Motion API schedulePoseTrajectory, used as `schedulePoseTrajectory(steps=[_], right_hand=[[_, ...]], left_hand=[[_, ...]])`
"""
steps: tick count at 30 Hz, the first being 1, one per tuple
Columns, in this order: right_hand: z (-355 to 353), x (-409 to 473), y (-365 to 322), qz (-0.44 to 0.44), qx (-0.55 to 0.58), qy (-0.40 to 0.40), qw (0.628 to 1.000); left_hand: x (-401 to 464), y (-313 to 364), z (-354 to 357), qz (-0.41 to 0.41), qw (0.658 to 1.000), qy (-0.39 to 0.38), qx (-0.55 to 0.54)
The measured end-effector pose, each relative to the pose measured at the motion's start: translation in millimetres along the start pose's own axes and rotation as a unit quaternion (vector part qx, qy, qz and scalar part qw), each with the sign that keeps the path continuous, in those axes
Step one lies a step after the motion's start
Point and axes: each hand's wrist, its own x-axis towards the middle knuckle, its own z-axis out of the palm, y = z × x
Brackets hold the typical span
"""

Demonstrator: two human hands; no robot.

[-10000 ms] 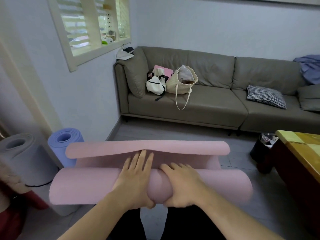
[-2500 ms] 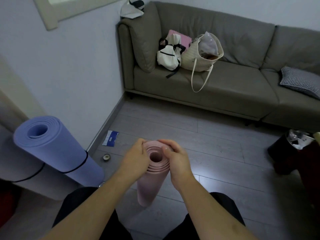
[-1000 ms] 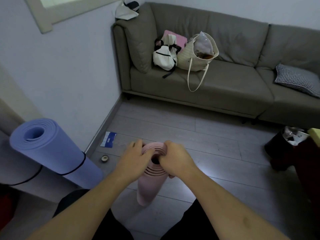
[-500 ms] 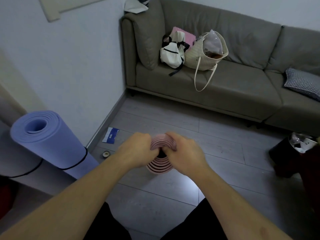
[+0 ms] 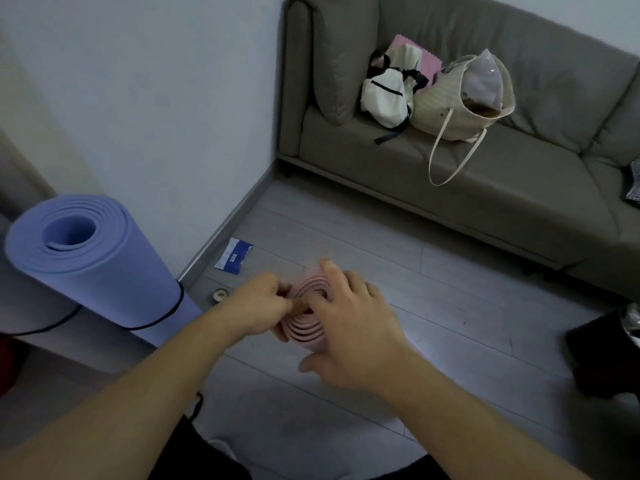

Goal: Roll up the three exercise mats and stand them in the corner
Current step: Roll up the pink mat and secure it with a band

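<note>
At far left the blue mat [image 5: 86, 258] is rolled and standing, leaning a little, a black band around its lower part, close to the wall. Between it and my hands a blue-and-white packet [image 5: 233, 255] and a small round roll [image 5: 219, 294] lie on the floor by the skirting.

My left hand [image 5: 259, 308] has its fingers together, pinched on the near-left rim of the pink mat [image 5: 306, 327]. That mat stands on end right under me, its long axis pointing almost straight at my eyes, so I see only the spiral top. My right hand [image 5: 353, 327] is cupped over the right rim, fingers curled, apparently gripping it; the contact is blurred.

Both hands are equally near. I judge the corner lies to my left, so the upright roll must travel leftward toward the 1 blue mat.
</note>
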Motion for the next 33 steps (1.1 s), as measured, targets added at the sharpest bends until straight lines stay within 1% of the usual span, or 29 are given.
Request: schedulePoseTrajectory(steps=[1,3,4,6,8,10,13,15,17,21,22,23,25,26,27,29,31,33], right_hand=[[-6,10,1,0.015,0.038,-0.018,0.999],[-14,35,7,0.062,0.146,-0.054,0.986],[-16,49,10,0.077,0.165,-0.088,0.979],[-8,79,12,0.074,0.108,-0.179,0.975],[7,108,7,0.062,0.072,-0.233,0.968],[19,136,0,0.056,0.058,-0.237,0.968],[40,173,-8,0.056,0.054,-0.213,0.974],[62,199,-15,0.069,0.070,-0.195,0.976],[85,221,-26,0.073,0.074,-0.195,0.975],[144,264,-59,0.034,0.039,-0.221,0.974],[159,270,-67,0.021,0.027,-0.228,0.973],[173,274,-75,0.010,0.016,-0.235,0.972],[205,281,-88,-0.015,0.004,-0.245,0.969],[225,284,-94,-0.025,0.004,-0.254,0.967],[237,284,-97,-0.028,0.003,-0.259,0.965],[265,285,-100,-0.028,-0.002,-0.274,0.961],[284,284,-100,-0.015,-0.021,-0.297,0.955],[295,283,-99,-0.002,-0.036,-0.318,0.947]], left_hand=[[3,-8,-1,-0.001,1.000,-0.004,-0.001],[11,-26,1,0.021,0.999,0.003,0.038],[17,-34,3,0.029,0.998,0.007,0.055],[32,-49,8,0.036,0.997,0.024,0.061],[50,-65,5,0.017,0.997,0.041,0.060],[66,-84,-4,0.006,0.998,0.031,0.059],[85,-112,-24,-0.001,0.998,0.012,0.054],[98,-141,-37,-0.021,0.999,0.006,0.026],[106,-171,-42,-0.056,0.998,0.004,-0.002],[110,-234,-38,-0.126,0.987,-0.002,-0.097],[111,-246,-35,-0.146,0.982,0.002,-0.118],[111,-258,-31,-0.171,0.973,0.022,-0.154],[115,-292,-21,-0.238,0.943,0.102,-0.208],[118,-315,-14,-0.270,0.933,0.140,-0.191],[120,-335,-8,-0.288,0.930,0.174,-0.147],[119,-369,5,-0.315,0.927,0.197,-0.044],[115,-388,16,-0.341,0.923,0.177,0.032],[114,-399,24,-0.374,0.914,0.149,0.045]])
